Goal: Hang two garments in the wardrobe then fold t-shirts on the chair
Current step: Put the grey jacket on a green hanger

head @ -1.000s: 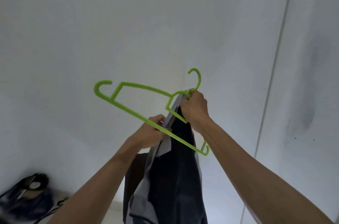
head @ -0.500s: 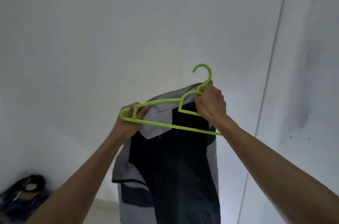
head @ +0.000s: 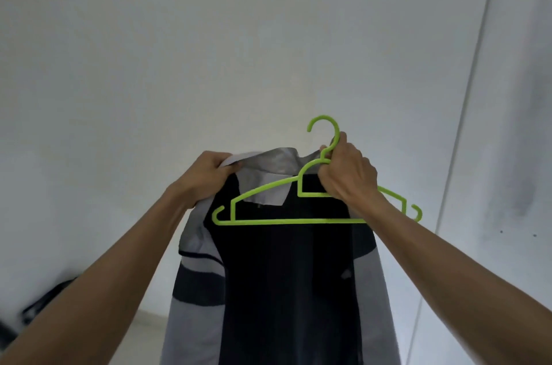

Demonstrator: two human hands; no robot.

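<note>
A bright green plastic hanger (head: pixel 286 220) is held up level in front of a white wall. My right hand (head: pixel 346 173) grips it at the neck, just under the hook, together with the top of a dark navy and grey garment (head: pixel 286 281). The garment hangs down behind the hanger, its grey collar folded over near the top. My left hand (head: pixel 206 178) pinches the garment's grey collar edge at the left shoulder, above the hanger's left end. The garment's lower part runs out of the frame.
A white wall (head: pixel 209 51) fills the view, with a vertical seam and a white panel (head: pixel 513 125) on the right. A dark bag (head: pixel 44 308) lies blurred on the floor at the lower left.
The hanger has turned from tilted to level. My left hand has let go of the hanger's left end and now holds the garment's collar. The garment has spread wider.
</note>
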